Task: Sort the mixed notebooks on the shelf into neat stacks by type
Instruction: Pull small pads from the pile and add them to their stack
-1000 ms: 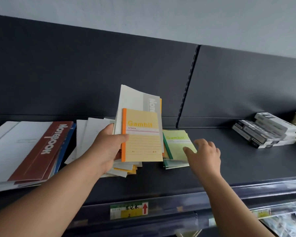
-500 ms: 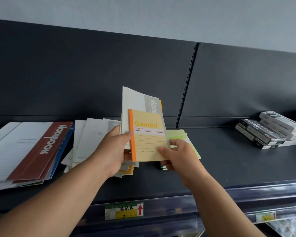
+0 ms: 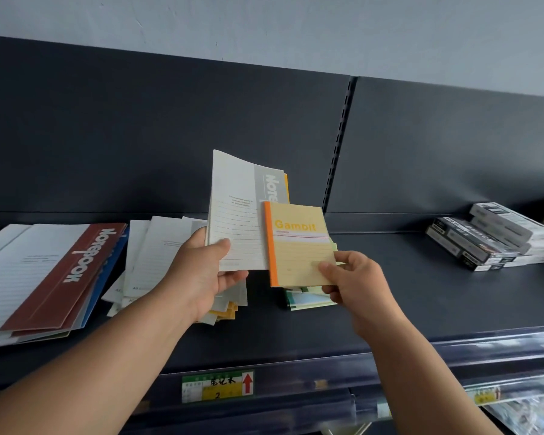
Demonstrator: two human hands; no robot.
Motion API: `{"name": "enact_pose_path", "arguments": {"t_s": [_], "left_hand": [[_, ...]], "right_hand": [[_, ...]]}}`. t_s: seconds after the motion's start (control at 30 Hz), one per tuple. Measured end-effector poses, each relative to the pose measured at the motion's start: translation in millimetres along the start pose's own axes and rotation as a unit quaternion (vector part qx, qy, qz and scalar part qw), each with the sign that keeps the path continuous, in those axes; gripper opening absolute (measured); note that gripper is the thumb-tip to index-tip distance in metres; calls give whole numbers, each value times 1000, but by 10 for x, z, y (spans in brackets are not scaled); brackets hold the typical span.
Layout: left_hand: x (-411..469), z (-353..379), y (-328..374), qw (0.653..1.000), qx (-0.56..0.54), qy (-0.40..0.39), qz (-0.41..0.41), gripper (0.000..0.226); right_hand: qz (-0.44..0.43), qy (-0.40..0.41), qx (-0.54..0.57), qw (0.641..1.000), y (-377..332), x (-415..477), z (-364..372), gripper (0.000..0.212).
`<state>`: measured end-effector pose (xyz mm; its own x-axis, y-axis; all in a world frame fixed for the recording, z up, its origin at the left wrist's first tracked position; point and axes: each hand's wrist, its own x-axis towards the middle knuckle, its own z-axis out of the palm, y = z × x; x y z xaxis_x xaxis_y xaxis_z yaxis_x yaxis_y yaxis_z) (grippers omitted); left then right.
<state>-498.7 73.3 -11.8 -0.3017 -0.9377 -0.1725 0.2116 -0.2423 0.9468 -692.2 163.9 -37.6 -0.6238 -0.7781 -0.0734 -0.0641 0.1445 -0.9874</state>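
Right hand (image 3: pixel 352 277) pinches small yellow notebook (image 3: pixel 299 243) at lower right corner; left hand (image 3: pixel 201 271) grips grey notebook (image 3: pixel 239 215), both held above shelf (image 3: pixel 421 309) mid-front. Nb judged light, thin, floppy; best pinched nr spine, w/ support underneath.

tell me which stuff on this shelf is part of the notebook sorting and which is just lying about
Part of the job:
- yellow Gambit notebook, in the right hand
- grey notebook, in the left hand
- green pile
- white pile
- red-banded notebook stack

Lying about:
- black and white boxes
- price label
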Motion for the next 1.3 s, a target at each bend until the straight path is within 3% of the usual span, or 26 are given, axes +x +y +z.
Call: {"name": "enact_pose_path", "arguments": {"t_s": [0.13, 0.23, 0.33, 0.47, 0.53, 0.6, 0.67, 0.73, 0.9, 1.03, 1.13, 1.3], "left_hand": [[20, -61, 15, 1000, 5, 22, 10, 31], [18, -88, 23, 999, 12, 34, 8, 29], [16, -114, 30, 999, 20, 40, 12, 27], [9, -145, 31, 998, 30, 45, 15, 24], [-3, -157, 27, 998, 30, 45, 17, 22], [-17, -169, 15, 998, 33, 46, 19, 21], [-30, -181, 5, 998, 37, 49, 22, 21], [-51, -222, 13, 997, 38, 55, 25, 21], [-87, -432, 48, 991, 85, 100, 39, 10], [-52, -606, 88, 976, 139, 164, 33, 21], [37, -787, 72, 942, 267, 195, 61, 23], [119, -1047, 33, 827, 513, 216, 72, 35]], "right_hand": [[-8, 50, -38, 998, 21, 130, -157, 14], [-11, 79, -147, 986, 83, 245, -193, 16], [3, 85, -303, 949, 141, 290, -183, 27], [-28, 102, -409, 906, 145, 229, -99, 41], [-83, 104, -379, 916, 58, 182, -6, 41], [-107, 59, -276, 953, -84, 110, 139, 36], [-69, -34, -147, 986, -214, 15, 323, 29], [-31, -94, -76, 992, -259, -39, 490, 20], [-30, -125, -65, 990, -211, -33, 775, 20], [-22, -136, -95, 986, -112, -3, 994, 19], [-33, -130, -150, 980, -78, 18, 1098, 20], [-58, -112, -256, 958, -17, 47, 1152, 28]]}}
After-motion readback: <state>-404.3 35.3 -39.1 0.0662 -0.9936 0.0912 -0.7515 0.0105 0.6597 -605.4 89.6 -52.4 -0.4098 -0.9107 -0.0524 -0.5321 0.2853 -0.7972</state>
